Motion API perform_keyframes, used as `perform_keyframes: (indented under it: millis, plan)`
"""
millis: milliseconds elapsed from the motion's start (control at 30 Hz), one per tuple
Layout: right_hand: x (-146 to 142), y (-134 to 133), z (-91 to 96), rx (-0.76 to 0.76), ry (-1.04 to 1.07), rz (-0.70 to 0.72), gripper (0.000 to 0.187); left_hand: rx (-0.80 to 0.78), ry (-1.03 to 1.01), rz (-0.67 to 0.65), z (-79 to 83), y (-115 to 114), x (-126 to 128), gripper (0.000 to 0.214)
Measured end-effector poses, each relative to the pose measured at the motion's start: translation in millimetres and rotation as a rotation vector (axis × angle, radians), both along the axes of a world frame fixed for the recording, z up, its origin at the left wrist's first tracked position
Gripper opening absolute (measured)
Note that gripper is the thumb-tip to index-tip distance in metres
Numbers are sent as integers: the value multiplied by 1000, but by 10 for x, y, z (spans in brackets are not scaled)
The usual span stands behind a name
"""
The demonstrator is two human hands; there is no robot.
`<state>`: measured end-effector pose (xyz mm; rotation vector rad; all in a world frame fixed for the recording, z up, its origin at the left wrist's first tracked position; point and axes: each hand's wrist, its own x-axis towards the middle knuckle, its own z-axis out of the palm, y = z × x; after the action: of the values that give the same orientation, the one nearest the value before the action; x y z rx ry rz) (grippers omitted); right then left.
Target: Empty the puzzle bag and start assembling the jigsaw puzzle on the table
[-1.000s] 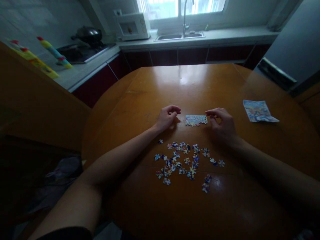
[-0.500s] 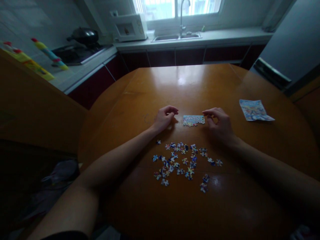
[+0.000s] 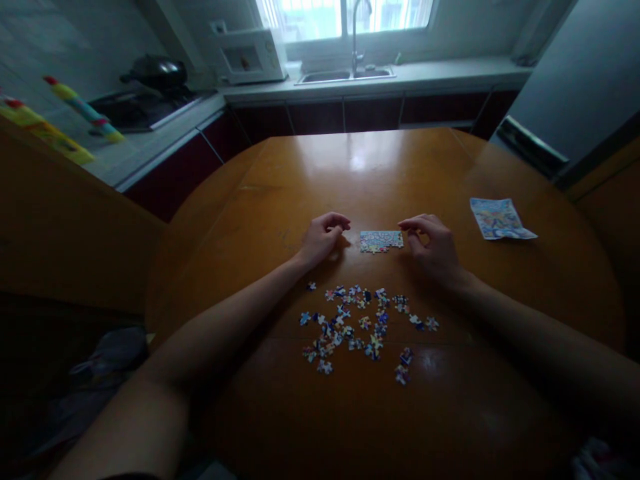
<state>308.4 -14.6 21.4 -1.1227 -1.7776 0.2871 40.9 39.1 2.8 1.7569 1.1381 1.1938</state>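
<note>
A small joined patch of jigsaw [image 3: 381, 241] lies on the round wooden table [image 3: 380, 167]. My left hand [image 3: 323, 238] rests on the table just left of it, fingers curled loosely with nothing seen in them. My right hand [image 3: 434, 248] sits at the patch's right edge, thumb and forefinger pinched together at its corner; what they hold, if anything, is too small to make out. Several loose puzzle pieces [image 3: 361, 325] are scattered nearer to me, between my forearms.
A printed picture sheet [image 3: 499, 219] lies at the table's right. Behind the table runs a kitchen counter with a sink [image 3: 345, 75], a microwave [image 3: 247, 57] and a wok on a stove [image 3: 153, 73]. Coloured bottles [image 3: 83, 110] stand at the left.
Both hands stay in the same place beside the joined patch. The view has shifted slightly, so everything sits a little further left in the picture.
</note>
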Motion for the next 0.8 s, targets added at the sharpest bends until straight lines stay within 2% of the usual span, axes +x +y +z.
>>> perform_keyframes:
  millis: [333,600,700,800]
  plan:
    - [49,17,75,26,-22,57,22,-22,-10,10,65,-49,14,20]
    - [141,-39,315,40,-100,122,20,-34,-6,7,74,-56,2,19]
    - [177,-66,390,4,-112,132,17,-26,13,6,83,-58,-4,18]
    - [190,-104,433,-45,-155,213,14,-37,25,15,97,-63,-2,18]
